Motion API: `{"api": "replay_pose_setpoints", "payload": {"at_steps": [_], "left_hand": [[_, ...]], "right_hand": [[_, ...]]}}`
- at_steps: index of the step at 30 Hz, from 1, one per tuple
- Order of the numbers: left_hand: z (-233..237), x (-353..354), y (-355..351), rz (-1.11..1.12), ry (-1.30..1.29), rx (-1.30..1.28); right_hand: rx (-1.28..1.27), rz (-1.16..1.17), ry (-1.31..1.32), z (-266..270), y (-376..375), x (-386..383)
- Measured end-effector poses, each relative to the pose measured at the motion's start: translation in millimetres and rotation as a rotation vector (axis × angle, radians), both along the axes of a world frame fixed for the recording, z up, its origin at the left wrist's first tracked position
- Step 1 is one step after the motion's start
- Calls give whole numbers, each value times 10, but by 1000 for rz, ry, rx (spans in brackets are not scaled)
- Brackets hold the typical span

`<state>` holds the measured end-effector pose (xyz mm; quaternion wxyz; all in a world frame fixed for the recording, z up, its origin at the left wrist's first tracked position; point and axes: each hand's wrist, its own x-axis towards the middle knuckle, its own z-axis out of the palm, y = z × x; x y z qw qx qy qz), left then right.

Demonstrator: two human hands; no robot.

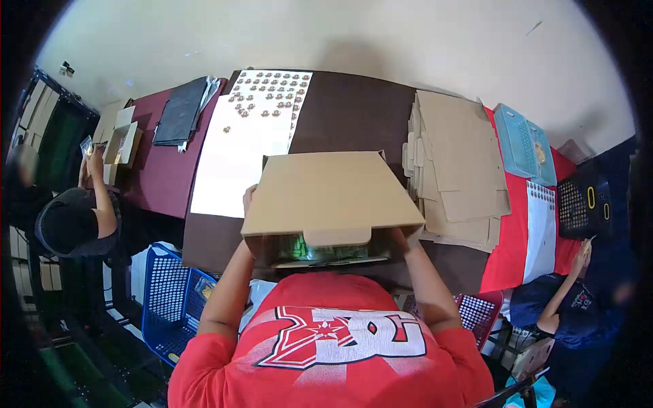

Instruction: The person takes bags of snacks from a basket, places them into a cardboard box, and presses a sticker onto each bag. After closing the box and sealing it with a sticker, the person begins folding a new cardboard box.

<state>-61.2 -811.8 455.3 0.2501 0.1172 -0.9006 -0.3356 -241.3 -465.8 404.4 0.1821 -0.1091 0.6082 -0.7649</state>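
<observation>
A brown cardboard box [333,190] stands at the near edge of the dark table, right in front of me. Its lid is partly lowered, with a tuck tab [337,236] at the front. Through the gap below the lid, green and clear packed contents [297,247] show; what they are I cannot make out. My left hand [249,197] is closed around the left side of the box. At the front right corner, my right hand [406,240] holds the box, its fingers mostly hidden in shadow under the lid.
White sheets [228,163] with several small brown pieces lie left of the box. Flattened cardboard boxes [462,149] are stacked at right. A blue basket [163,299] stands below left, a light blue basket [520,139] far right. One person [75,221] works at left, another [561,306] at right.
</observation>
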Motion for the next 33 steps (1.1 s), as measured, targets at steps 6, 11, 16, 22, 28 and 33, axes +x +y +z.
{"api": "replay_pose_setpoints", "payload": {"at_steps": [6,11,16,22,28,33], "left_hand": [[-481,360,-188,-179,-255,506],[-704,620,-66,35,-216,792],[-258,505,-17,-37,-60,1442],[-186,466,-12,-217,-343,1157],[-178,273,153,11,-335,1396],[124,165,256,84,-452,1567]], "right_hand": [[379,34,551,274,143,131],[-26,94,-520,68,429,226],[-202,284,-522,494,469,216],[-44,372,-698,995,347,149],[98,327,-704,868,333,127],[132,317,-656,960,315,144]]}}
